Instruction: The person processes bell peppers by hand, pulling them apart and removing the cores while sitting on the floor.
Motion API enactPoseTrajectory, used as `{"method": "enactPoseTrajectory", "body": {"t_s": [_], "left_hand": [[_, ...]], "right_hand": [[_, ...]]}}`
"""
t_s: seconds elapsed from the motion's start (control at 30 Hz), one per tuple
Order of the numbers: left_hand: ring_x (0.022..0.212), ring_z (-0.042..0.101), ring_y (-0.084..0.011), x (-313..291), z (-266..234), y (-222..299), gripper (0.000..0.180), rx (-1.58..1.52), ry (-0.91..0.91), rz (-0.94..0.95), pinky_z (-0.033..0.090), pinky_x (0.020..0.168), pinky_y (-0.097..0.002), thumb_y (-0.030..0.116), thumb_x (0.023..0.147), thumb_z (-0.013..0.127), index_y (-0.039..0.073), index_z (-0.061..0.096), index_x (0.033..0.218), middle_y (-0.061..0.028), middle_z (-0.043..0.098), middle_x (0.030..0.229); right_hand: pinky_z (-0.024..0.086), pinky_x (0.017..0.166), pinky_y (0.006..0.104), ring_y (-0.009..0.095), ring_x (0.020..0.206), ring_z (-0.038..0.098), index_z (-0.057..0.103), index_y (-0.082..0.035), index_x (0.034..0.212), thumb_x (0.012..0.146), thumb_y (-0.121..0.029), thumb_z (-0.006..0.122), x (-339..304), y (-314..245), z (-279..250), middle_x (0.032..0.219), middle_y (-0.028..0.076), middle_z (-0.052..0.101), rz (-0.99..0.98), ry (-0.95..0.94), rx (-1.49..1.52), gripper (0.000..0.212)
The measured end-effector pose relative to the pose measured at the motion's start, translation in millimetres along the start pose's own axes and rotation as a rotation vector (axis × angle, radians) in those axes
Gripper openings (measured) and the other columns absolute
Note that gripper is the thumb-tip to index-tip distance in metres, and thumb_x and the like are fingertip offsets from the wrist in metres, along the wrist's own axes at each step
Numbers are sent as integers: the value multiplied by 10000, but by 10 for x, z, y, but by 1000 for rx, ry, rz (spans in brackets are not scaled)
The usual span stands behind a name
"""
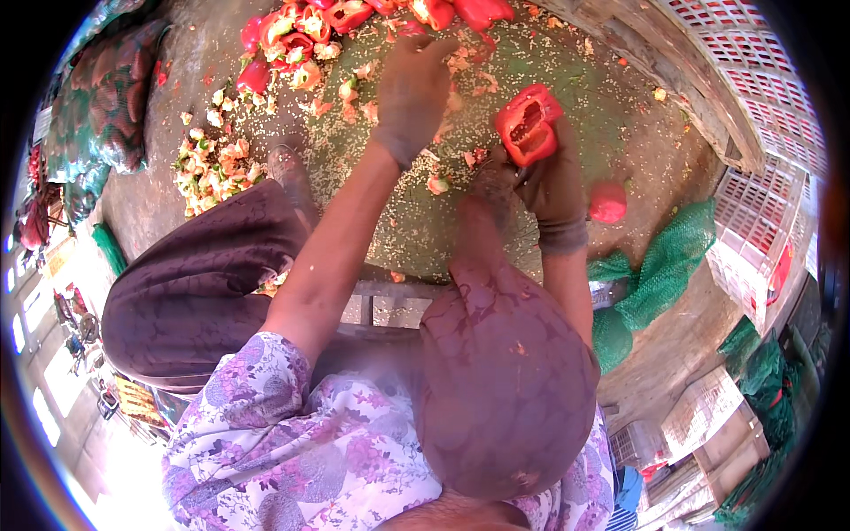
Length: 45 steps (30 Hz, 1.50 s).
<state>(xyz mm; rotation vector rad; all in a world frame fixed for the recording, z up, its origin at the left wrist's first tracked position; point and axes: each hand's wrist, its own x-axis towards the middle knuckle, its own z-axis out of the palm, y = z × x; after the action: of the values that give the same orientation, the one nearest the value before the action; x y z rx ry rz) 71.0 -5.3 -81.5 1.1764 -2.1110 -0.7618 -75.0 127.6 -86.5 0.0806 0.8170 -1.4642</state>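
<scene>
My right hand, in a brownish glove, grips a red bell pepper that is cut open, with its pale inner ribs showing. Over the seed-strewn ground my left hand, gloved too, reaches forward to the edge of a pile of cut red bell peppers. Motion smears its fingers, so I cannot make out whether they hold anything. Pepper cores with green stems lie in a heap left of my left forearm. One more red pepper rests on the ground to the right of my right hand.
Green netting lies on the right, beside a pale plastic crate. A wooden beam runs along the far right, with more crates behind it. At the far left stands a filled mesh sack. My bent knees flank the work area.
</scene>
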Motion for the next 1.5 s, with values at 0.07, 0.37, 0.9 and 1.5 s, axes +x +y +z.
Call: {"method": "enactPoseTrajectory", "body": {"t_s": [0.07,0.37,0.9,1.5], "left_hand": [[861,626,-313,-120,-10,171,176,-48,-71,19,495,724,-432,232,879,589,144,669,1009,-112,623,939],[791,626,-322,-358,144,459,138,58,-527,84,499,687,-420,230,788,631,99,637,832,-116,636,877],[870,612,-346,-311,233,392,177,-132,-359,-66,480,737,-437,190,877,594,47,536,962,-171,612,978],[1021,536,-264,-379,587,-581,310,-1491,-458,-199,348,1074,-401,134,944,511,10,542,1226,-100,578,1066]], "right_hand": [[533,730,309,189,924,625,495,-81,1267,976,-470,437,-1,25,84,1105,86,618,-36,24,-42,489],[430,667,205,72,825,541,525,-85,1184,1000,-468,382,-36,93,33,900,-32,545,-281,56,-772,448],[479,788,277,132,959,524,486,-10,1236,958,-262,524,16,119,32,1080,67,546,-313,30,-558,377],[542,743,400,306,897,612,553,-79,1228,857,-143,646,382,129,23,1129,153,590,-797,-46,-1569,388]]}}
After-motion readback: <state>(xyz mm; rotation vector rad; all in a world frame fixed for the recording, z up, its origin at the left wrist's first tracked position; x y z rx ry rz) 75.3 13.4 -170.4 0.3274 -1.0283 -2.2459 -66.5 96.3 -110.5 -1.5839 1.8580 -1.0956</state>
